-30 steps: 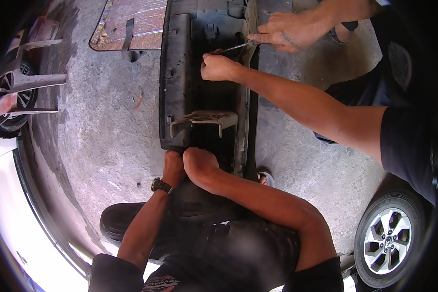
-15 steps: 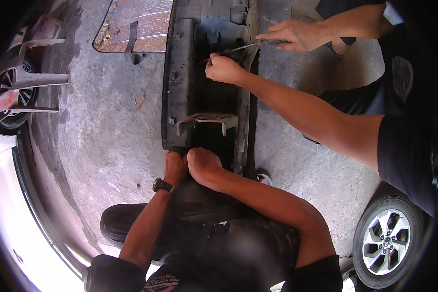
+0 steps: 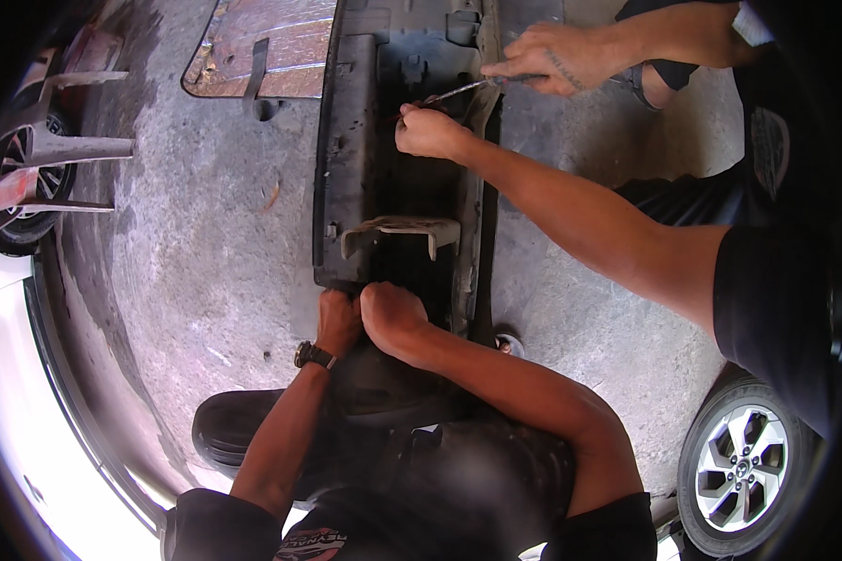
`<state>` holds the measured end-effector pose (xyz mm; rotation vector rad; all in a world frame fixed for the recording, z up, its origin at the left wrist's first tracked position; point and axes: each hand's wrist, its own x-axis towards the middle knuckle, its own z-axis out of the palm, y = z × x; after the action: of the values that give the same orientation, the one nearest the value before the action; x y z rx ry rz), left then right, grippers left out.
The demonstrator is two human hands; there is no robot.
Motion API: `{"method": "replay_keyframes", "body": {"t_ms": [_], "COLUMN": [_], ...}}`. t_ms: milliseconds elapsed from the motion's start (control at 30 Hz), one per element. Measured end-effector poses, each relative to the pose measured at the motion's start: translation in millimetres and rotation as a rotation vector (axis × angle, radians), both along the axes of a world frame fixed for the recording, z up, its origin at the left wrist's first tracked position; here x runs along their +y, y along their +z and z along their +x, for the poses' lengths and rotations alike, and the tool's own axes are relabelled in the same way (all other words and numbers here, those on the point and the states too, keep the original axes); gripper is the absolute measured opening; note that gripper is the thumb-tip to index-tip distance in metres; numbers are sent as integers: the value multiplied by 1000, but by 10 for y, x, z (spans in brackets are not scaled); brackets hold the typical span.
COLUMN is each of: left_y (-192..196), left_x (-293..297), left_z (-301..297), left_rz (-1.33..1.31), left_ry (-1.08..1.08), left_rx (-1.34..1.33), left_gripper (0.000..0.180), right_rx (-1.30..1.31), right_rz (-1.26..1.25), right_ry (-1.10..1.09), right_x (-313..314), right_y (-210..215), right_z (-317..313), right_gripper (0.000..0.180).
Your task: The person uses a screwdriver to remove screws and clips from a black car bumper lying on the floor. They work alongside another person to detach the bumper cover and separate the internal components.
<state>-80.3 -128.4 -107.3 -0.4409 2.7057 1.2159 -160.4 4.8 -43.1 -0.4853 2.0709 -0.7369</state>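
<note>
A long dark car body panel [image 3: 348, 168], trough-shaped like a bumper, lies lengthwise before me. At its near end my left hand [image 3: 338, 320], with a watch on the wrist, is closed against the corner. Right beside it and touching it, my right hand [image 3: 393, 316] is closed in a fist. What the fingers hold is hidden behind them. A bent metal bracket [image 3: 404, 225] crosses the trough just beyond my hands. Farther along, another person's hand [image 3: 561, 61] grips a screwdriver-like tool [image 3: 463, 90], and that person's other hand [image 3: 428, 131] is closed near its tip.
A foil-faced panel [image 3: 262, 61] with a black strap lies on the concrete floor [image 3: 206, 234] at the far left. Several metal arms [image 3: 79, 148] jut in from the left, above a white car surface [image 3: 28, 374]. A wheel [image 3: 744, 467] stands at the lower right.
The other person's tool hand has shifted slightly left, and that person's sleeve has moved left and down. My own hands stay in the same place.
</note>
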Motion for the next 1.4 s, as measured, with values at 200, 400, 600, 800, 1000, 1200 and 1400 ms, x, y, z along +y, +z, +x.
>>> {"method": "replay_keyframes", "body": {"t_ms": [200, 400, 600, 800, 1000, 1200, 1400], "left_y": [-18, -38, 14, 8, 34, 68, 61], "left_x": [-17, 30, 82, 62, 43, 81, 87], "left_z": [9, -3, -58, -30, -32, -65, -54], "left_rz": [17, 10, 6, 32, -1, 10, 25], "left_ry": [35, 103, 107, 145, 125, 126, 131], "left_rx": [-30, 7, 47, 31, 9, 47, 31], "left_gripper": [19, 16, 15, 15, 15, 14, 14], "right_rx": [20, 15, 25, 43, 103, 123, 86], "right_rz": [-8, 9, -36, -60, -65, -77, -66], "right_ry": [4, -12, 0, -17, -4, 51, 21], "right_x": [-15, -4, 85, 54, 75, 111, 109], "right_y": [-30, -59, -71, -96, -162, -131, -111], "right_z": [6, 33, 27, 27, 72, 54, 46], "right_gripper": [15, 13, 14, 15, 17, 16, 14]}}
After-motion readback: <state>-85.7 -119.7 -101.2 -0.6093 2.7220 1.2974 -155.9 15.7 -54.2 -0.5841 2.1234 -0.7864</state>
